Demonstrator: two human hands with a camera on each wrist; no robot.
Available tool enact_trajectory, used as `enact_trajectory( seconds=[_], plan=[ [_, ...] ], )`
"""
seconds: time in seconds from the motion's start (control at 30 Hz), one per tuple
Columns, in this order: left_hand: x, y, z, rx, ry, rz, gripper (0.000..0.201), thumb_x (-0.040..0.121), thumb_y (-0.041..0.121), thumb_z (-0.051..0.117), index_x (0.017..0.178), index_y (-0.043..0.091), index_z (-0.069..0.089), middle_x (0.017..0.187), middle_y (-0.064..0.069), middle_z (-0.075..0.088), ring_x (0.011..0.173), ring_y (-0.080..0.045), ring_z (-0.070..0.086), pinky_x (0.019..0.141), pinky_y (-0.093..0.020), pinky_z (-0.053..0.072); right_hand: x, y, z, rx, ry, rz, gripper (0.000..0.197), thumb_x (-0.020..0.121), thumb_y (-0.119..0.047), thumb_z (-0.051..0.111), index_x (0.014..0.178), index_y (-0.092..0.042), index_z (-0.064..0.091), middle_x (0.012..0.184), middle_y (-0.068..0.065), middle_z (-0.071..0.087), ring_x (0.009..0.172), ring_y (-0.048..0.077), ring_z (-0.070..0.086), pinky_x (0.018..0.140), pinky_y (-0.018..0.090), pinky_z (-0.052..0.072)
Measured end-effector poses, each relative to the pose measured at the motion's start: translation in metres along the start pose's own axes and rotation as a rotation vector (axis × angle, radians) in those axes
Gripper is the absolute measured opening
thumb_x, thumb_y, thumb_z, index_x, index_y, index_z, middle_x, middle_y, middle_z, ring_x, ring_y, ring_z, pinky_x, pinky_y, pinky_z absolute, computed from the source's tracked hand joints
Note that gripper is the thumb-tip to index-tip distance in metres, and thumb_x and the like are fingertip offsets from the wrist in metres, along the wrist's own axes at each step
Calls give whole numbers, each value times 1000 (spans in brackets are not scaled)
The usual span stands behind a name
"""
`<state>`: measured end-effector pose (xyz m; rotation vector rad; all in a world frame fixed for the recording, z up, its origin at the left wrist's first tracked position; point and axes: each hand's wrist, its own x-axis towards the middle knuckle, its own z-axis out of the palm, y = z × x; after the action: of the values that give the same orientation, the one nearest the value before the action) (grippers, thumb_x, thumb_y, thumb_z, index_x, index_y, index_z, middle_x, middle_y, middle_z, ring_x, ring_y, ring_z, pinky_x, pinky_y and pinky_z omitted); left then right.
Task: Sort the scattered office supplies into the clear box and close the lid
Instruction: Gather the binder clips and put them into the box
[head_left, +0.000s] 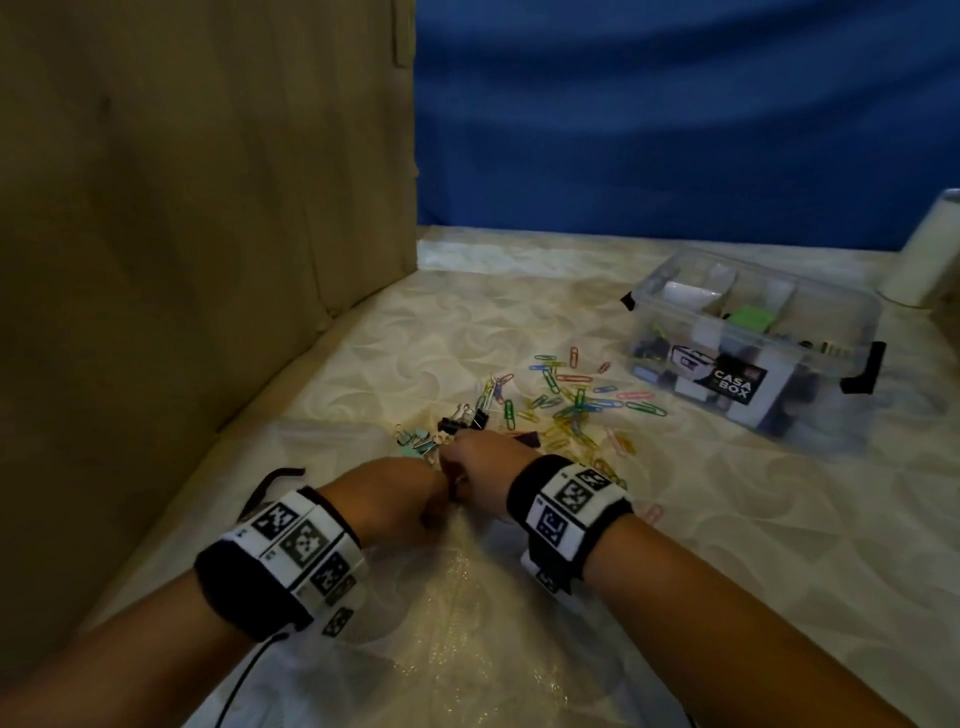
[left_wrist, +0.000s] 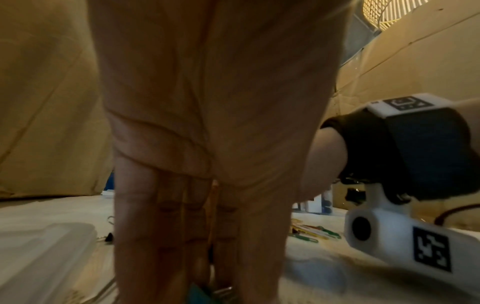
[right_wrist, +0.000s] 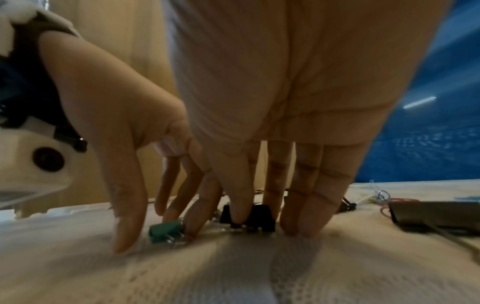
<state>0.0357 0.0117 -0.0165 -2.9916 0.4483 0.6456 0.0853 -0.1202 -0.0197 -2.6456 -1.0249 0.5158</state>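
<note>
While both hands work side by side over a patterned cream table covering (head_left: 727, 519), items run as follows, left to right.

Cardboard panel (head_left: 182, 208): upright, bounding the left side of the work area.

Clear lid (left_wrist: 39, 257): seen in the left wrist view, lying flat on the covering just left of the left hand.

Left hand (head_left: 395, 499): fingers pointing down and spread, loosely extended, tips on or just above the covering; no grip on anything is visible. Green binder clip (right_wrist: 166, 228): lying between this hand's thumb and fingers, touching a fingertip.

Right hand (head_left: 472, 462): touching the left hand, fingers straight and pointing down, tips pressed onto the covering; nothing is held. Black binder clip (right_wrist: 259, 216): sitting just behind the thumb tip, among the fingers.

Binder clips (head_left: 457, 421): small mixed cluster, black and pale green, directly beyond the two hands.

Paper clips (head_left: 571, 400): many colours, scattered loose on the covering from the cluster toward the box.

Clear box (head_left: 753, 348): standing open at right, well apart from the hands, with black latches at its ends, inner dividers and a printed label on its front; some supplies lie inside, including a green item, details too blurred to list.

Blue backdrop (head_left: 675, 130): behind the table.
</note>
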Motion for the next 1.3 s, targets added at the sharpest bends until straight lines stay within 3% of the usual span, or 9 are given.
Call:
enact_trajectory(
  seconds=[0.3,0.5,0.63,0.73,0.8,0.97,1.1,1.2,1.3],
  plan=[
    [-6,-11,4,-141,181,57,13,81,14,61,89,25,62,93,12,42,81,-8,48,61,-11,34,-53,55,-11,346,211,144,20,86,-13,61,73,-21,48,96,5,65,87,23,60,74,33,48],
    [-6,-30,-3,-240,277,-23,9,80,14,62,75,20,59,100,6,48,84,-15,57,78,-33,50,-76,82,-5,851,341,247,13,96,-13,41,91,-19,51,82,10,59,68,25,61,66,41,51],
    [5,-23,-1,-184,196,-16,26,79,15,63,67,29,45,99,6,47,79,-14,52,73,-30,46,-73,85,-17,947,388,336,29,96,-11,31,83,-9,57,79,11,46,58,20,47,53,32,47],
    [12,-20,2,-116,197,-46,33,81,17,63,65,31,38,97,5,43,72,-12,44,68,-27,38,-57,86,-23,723,389,370,36,93,-37,48,68,-13,55,74,7,50,62,21,49,64,39,46],
    [14,-19,3,-88,192,-66,34,82,17,62,65,31,37,96,4,43,73,-12,43,67,-24,34,-42,82,-25,453,370,388,42,88,-46,59,62,-15,47,65,3,46,61,18,45,61,32,39],
    [12,-17,2,12,181,-93,3,85,20,59,85,19,57,103,-3,54,89,-21,53,72,-28,38,-4,71,-20,39,222,462,35,80,-42,71,75,-10,56,75,2,52,78,23,56,58,27,40],
    [10,-12,1,70,171,-120,9,88,18,56,95,15,59,111,-5,57,100,-26,57,79,-35,45,12,64,-18,-62,101,463,45,84,-41,65,107,-3,62,97,13,58,97,30,61,74,33,47],
    [11,-9,0,96,162,-103,17,89,12,52,104,9,59,114,-9,57,101,-28,59,80,-36,47,16,63,-17,-111,108,419,40,90,-34,59,110,0,61,115,16,62,99,30,61,72,32,43],
    [12,-8,0,28,188,-67,12,86,9,53,97,12,59,109,-6,54,94,-26,59,74,-32,44,12,62,-18,-86,113,423,37,88,-33,60,109,-2,61,109,14,60,93,28,60,68,31,45]
  ],
)
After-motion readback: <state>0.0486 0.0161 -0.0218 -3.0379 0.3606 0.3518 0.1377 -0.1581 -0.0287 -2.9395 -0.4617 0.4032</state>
